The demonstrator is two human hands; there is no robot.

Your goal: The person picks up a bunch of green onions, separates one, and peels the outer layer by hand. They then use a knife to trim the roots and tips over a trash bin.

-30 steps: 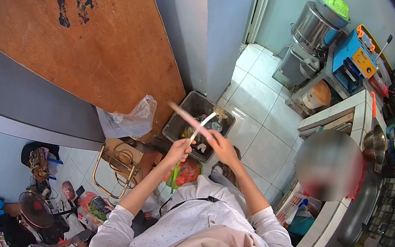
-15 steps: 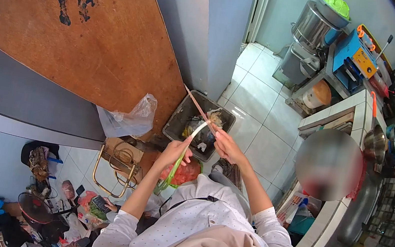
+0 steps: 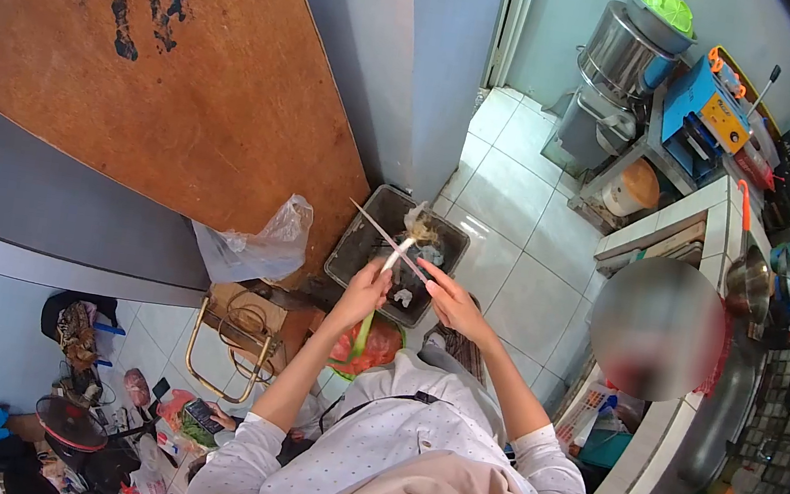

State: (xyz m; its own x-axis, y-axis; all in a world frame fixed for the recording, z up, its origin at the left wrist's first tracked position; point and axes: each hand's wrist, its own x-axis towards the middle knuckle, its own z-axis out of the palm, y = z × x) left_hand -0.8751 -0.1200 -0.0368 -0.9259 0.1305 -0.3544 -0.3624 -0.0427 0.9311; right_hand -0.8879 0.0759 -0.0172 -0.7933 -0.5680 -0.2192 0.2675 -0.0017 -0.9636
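My left hand (image 3: 363, 295) is closed around a leek (image 3: 396, 255), white at the upper end and green below the fist. My right hand (image 3: 452, 306) grips a long thin knife (image 3: 376, 225) whose pinkish blade crosses the white stem near its pale, root-like tip. The knife's handle is mostly hidden in my fingers. Both hands are over or just beside a dark grey bin (image 3: 340, 268) with scraps inside. Under the leek's green end sits a red plastic bag (image 3: 384, 343) in a green-rimmed container.
A brown wooden panel (image 3: 182, 106) and a clear plastic bag (image 3: 264, 247) are on the left. A tiled counter (image 3: 633, 457) runs along the right. A steel machine (image 3: 615, 61) stands at the back. Another person's hand (image 3: 224, 419) shows at lower left.
The leek has swung more upright and straighter, its green end shifting right. My left hand has moved up and slightly right. The blade now lies across the white stem, lower down.
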